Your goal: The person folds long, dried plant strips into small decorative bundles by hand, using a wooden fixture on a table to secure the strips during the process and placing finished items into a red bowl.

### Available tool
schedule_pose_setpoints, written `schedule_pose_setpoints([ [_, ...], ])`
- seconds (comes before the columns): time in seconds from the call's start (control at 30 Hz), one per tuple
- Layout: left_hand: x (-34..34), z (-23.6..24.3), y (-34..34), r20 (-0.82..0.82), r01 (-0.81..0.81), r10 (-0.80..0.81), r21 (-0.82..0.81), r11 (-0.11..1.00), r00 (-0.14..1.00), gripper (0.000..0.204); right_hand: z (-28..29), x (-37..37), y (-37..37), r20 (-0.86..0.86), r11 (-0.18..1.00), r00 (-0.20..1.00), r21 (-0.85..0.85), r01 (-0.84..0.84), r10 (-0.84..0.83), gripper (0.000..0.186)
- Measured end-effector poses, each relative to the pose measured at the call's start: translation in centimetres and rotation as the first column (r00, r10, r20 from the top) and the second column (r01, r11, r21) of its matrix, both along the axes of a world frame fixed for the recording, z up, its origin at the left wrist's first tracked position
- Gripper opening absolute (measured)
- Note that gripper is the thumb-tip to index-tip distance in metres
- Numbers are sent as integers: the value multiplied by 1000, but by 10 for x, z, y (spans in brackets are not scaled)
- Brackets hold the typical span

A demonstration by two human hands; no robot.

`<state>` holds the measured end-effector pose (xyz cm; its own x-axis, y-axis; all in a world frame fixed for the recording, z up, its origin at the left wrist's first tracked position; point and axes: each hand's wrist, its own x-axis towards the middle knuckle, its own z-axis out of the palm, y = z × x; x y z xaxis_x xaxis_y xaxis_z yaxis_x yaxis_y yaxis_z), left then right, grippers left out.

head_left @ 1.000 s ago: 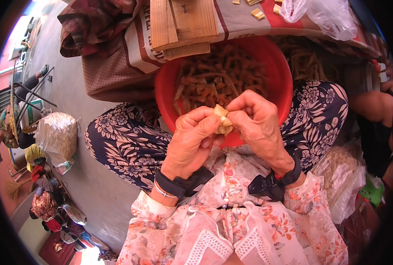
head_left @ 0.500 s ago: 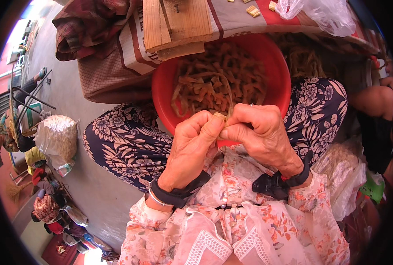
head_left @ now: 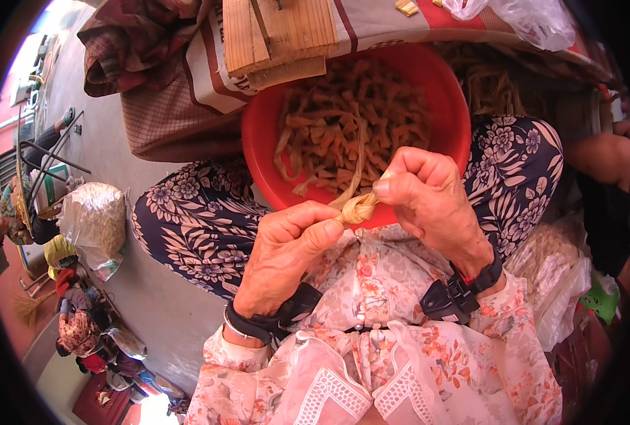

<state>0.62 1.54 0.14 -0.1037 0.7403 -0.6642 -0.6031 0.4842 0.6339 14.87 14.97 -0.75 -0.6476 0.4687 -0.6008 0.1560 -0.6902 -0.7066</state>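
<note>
Your left hand [head_left: 276,248] pinches the left end of a yellowish knotted strip [head_left: 358,209] between thumb and forefinger, your right hand [head_left: 439,205] grips its right end by thumb and fingertips — knot held between the two, above the near side of a red basin [head_left: 450,117]. Basin sits between your knees in dark floral trousers [head_left: 194,223], heaped with tan strip pieces [head_left: 393,113], one long strand [head_left: 361,145] running near toward the knot. Far and left of the heap, a wooden block [head_left: 279,35] on patterned cloth [head_left: 219,67] — overlapping the basin's far-left rim in view.
</note>
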Motion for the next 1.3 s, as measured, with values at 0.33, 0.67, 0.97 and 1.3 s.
schedule_pose_setpoints([
  [0.33, 10, 14, 19, -512, 293, -195, 118, 949, 836, 11, 14, 12, 9, 66, 944, 977, 254, -211, 201, 17],
  [0.67, 12, 12, 12, -78, 72, -65, 93, 993, 995, 17, 6, 16, 3, -146, 999, 989, -38, 15, -21, 6],
  [0.97, 17, 13, 17, -576, 327, -165, 189, 926, 801, 7, 4, 7, -14, -174, 994, 982, -67, -82, 69, 20],
  [1.3, 1, 8, -2, -429, 302, -237, 88, 949, 871, 11, -4, 9, -21, -123, 970, 987, -209, -124, 99, 7],
])
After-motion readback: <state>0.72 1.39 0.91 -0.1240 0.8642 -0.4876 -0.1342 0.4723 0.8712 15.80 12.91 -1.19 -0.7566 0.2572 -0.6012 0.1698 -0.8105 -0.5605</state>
